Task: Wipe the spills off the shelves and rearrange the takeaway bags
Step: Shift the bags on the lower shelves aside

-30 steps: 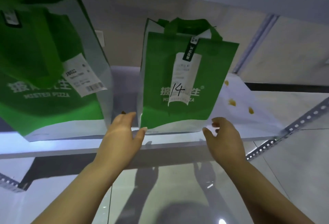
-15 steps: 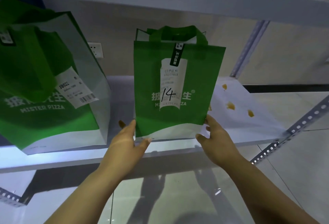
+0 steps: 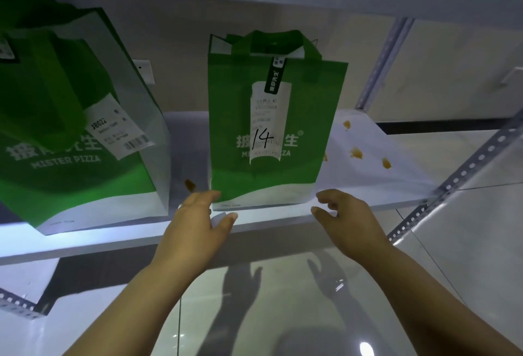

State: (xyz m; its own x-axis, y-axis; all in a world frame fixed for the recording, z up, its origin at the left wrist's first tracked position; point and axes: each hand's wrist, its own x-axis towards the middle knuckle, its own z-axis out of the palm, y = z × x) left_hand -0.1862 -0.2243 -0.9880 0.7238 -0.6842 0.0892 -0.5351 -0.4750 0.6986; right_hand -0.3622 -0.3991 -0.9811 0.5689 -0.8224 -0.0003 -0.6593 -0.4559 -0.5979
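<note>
My left hand (image 3: 195, 225) lay with fingers straight at the lower left corner of the middle bag (image 3: 305, 118). My right hand (image 3: 348, 219) hung just beside its lower right corner, fingers loosely curled round nothing. The bag stood upright near the front edge of the shelf (image 3: 113, 236), with bare shelf on either side. Its receipt (image 3: 266, 129) bore a handwritten "14" over "MISTER PIZZA". The tilted left bag (image 3: 70, 180) carried a label (image 3: 119, 129) reading "J8022". Yellowish spills (image 3: 356, 153) dotted the shelf to the right; one spot (image 3: 190, 185) sat by my left fingertips.

Left hand (image 3: 195, 225) raised, fingers (image 3: 208, 196) extended; right hand (image 3: 349, 221) raised, fingers loosely curled.
</note>
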